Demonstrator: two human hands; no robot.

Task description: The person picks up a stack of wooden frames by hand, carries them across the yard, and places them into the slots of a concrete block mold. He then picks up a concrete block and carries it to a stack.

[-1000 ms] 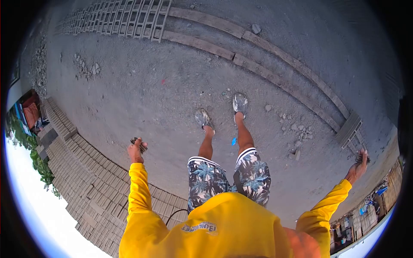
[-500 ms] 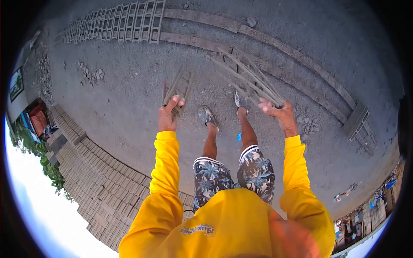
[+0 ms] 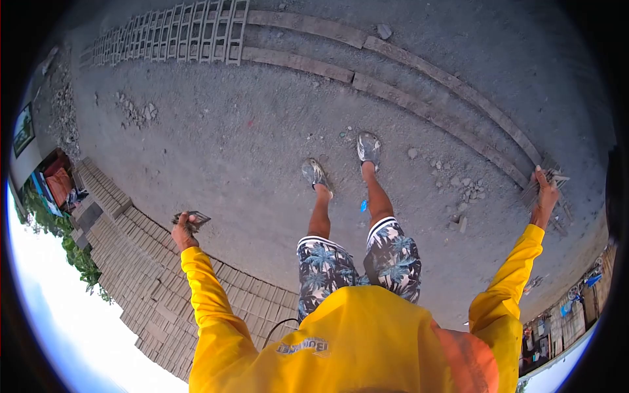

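My left hand is out to the left, fingers closed round a small dark grey piece with an open frame, a hollow block seen at a steep angle. Far to the right, my right hand has its fingers wrapped over a grey hollow block by the end of the planks. Part of that block is hidden behind the hand, and it overlaps other grey pieces there. Both arms are spread wide, with the ground and my feet between them.
Two lines of planks curve across the ground. A row of upright hollow blocks stands on them at upper left. Stacked blocks fill the lower left. Rubble lies near the right planks, and sheds stand at lower right.
My left hand has swung down and left with its block. My right hand has moved far right with its block, to the pieces at the planks' end. My right foot has shifted.
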